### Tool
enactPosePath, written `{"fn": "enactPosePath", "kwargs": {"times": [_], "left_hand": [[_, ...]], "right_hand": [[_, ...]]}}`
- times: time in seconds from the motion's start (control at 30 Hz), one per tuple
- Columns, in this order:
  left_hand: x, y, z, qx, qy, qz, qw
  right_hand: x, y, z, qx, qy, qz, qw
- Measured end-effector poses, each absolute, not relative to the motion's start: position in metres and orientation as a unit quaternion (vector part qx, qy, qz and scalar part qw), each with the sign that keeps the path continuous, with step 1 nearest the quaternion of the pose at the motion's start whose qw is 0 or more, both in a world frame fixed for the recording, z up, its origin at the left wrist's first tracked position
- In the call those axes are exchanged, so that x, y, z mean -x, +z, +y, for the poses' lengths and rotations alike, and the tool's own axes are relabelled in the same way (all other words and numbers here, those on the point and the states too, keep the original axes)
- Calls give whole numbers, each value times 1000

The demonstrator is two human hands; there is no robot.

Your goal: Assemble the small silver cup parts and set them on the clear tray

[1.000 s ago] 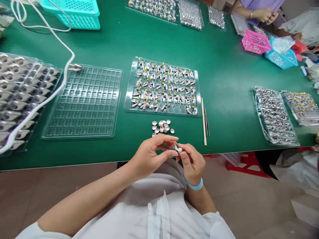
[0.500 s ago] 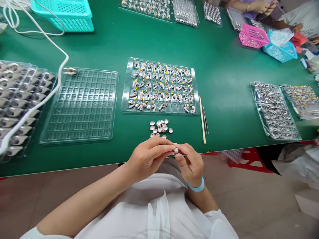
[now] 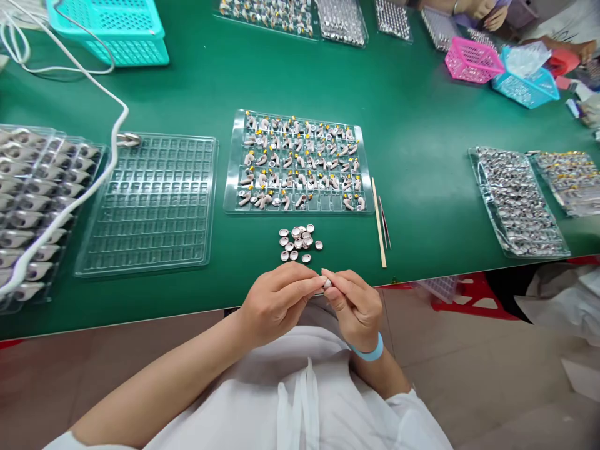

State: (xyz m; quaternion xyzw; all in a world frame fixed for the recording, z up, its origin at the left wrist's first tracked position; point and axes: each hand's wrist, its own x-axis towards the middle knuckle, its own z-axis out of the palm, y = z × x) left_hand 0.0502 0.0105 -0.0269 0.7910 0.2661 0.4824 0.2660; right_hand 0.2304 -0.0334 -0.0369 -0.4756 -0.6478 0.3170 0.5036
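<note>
Between my fingertips, at the table's front edge, is a small pale rounded part (image 3: 327, 284), mostly covered by the fingers. My left hand (image 3: 281, 299) pinches it from the left, and my right hand (image 3: 355, 306), with a light blue band at the wrist, pinches it from the right. Just beyond the hands lies a loose group of small round silver caps (image 3: 298, 242). Farther back, a clear plastic tray (image 3: 229, 199) holds rows of small curved grey parts with yellow tabs; a few pockets in its front row are bare.
A wooden stick (image 3: 379, 225) and tweezers (image 3: 385, 222) lie right of the tray. To the left are a clear tray (image 3: 150, 206), stacked trays of grey shells (image 3: 28, 203) and a white cable (image 3: 115, 140). Filled trays (image 3: 520, 203) and baskets (image 3: 473, 60) stand right, near another person's hands (image 3: 492, 12).
The view has shifted slightly. My fingers have closed in a little around the small part, and its visible face has turned. Both hands stay together at the table edge.
</note>
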Motion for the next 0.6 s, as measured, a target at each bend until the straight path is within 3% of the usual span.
{"fn": "enactPosePath", "kwargs": {"times": [0.4, 0.5, 0.6], "left_hand": [[-48, -23, 10, -764, 482, 302, 306], [-46, -19, 9, -729, 459, 330, 387], [-43, -15, 8, -628, 407, 390, 536]], "right_hand": [[-222, -34, -36, 477, 213, -691, 500], [-222, -33, -36, 465, 188, -716, 486], [-224, -30, -34, 451, 160, -747, 461]]}}
